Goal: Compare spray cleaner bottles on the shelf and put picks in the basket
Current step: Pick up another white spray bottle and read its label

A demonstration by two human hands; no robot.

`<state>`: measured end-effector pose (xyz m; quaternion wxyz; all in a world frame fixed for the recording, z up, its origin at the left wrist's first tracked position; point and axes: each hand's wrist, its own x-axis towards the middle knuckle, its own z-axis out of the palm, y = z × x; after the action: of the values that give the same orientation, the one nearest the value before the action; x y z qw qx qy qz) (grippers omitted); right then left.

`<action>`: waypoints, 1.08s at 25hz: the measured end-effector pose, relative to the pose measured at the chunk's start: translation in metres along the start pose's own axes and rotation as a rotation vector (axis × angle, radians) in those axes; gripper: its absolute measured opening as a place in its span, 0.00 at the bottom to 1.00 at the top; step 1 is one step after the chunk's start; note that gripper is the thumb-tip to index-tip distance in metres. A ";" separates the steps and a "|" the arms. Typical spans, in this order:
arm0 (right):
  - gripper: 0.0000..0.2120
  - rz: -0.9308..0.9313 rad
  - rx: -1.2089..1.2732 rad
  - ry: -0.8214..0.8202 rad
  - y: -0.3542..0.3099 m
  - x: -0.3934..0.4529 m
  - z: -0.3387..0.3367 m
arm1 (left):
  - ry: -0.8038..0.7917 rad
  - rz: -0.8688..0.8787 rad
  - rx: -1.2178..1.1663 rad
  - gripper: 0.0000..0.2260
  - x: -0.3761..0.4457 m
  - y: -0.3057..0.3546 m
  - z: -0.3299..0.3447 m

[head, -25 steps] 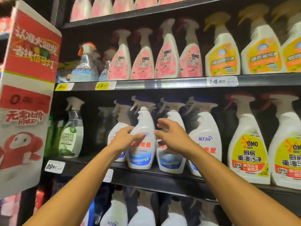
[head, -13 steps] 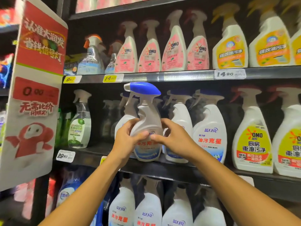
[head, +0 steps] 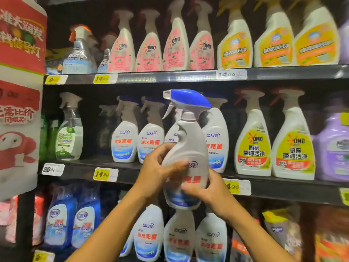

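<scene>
The white plastic spray bottle with a blue trigger head (head: 186,148) is held in the air in front of the middle shelf (head: 170,173), clear of its front edge, upright with a small lean, and its nozzle points to the left. Its blue top comes close under the edge of the upper shelf (head: 170,77) but does not touch it. On the middle shelf behind it, the row of white bottles with red and blue labels (head: 124,140) stands near the front edge, and just to the right of this row stand two white bottles with yellow labels (head: 253,148). On the left, a red and white paper sign (head: 18,82) stands out from the shelves and closes that side. The left hand (head: 158,171) comes from below and grips the left side of the bottle's body, the thumb across the front over the label. The right hand (head: 205,188) holds the lower right part of the bottle, its fingers curled around the front near the red letters. Both forearms rise from the bottom edge of the view and meet at the bottle. A basket is not in view.
</scene>
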<state>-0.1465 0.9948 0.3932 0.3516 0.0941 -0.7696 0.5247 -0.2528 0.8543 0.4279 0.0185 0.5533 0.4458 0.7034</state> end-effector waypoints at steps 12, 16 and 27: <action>0.23 0.270 0.367 0.075 0.029 -0.099 -0.016 | -0.160 -0.513 -0.121 0.12 -0.028 -0.019 0.070; 0.27 0.285 0.419 0.072 0.035 -0.114 -0.017 | -0.158 -0.497 -0.146 0.13 -0.033 -0.024 0.074; 0.35 0.100 0.226 0.501 0.049 -0.130 0.014 | -0.221 -0.255 0.037 0.11 -0.054 -0.030 0.080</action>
<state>-0.0820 0.9746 0.2710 0.4918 -0.0378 -0.5990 0.6307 -0.1826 0.8926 0.3664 0.1465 0.5666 0.5206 0.6217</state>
